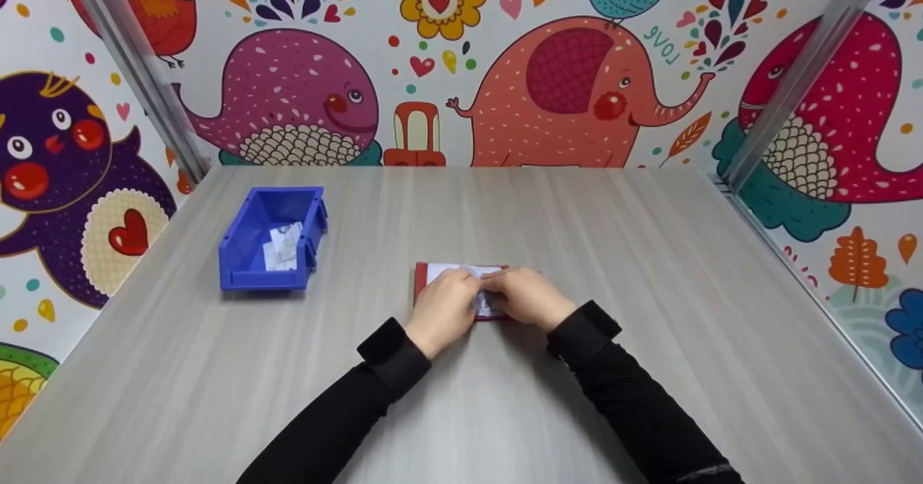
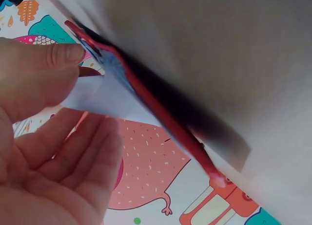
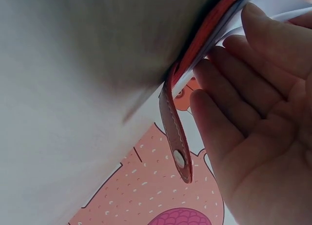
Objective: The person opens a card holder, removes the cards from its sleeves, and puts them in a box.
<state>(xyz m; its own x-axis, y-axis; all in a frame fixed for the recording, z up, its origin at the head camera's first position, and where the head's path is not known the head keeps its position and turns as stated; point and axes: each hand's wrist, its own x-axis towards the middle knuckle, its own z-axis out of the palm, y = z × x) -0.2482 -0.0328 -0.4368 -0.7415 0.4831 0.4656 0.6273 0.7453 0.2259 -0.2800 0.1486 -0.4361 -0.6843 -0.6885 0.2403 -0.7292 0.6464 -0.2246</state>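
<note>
A red card holder lies opened on the table, white pages showing inside. At its left half, my left hand pinches a white page between thumb and fingers, lifted away from the red cover. From the other side, my right hand holds a page edge between thumb and index finger, its other fingers loosely extended. The two hands almost meet over the middle. A brown stitched strap with a metal snap hangs off the cover's end. Both hands hide much of the pages.
A blue bin stands left of the card holder with several white cards inside. Printed wall panels bound the table at the back and sides, with metal posts at the corners.
</note>
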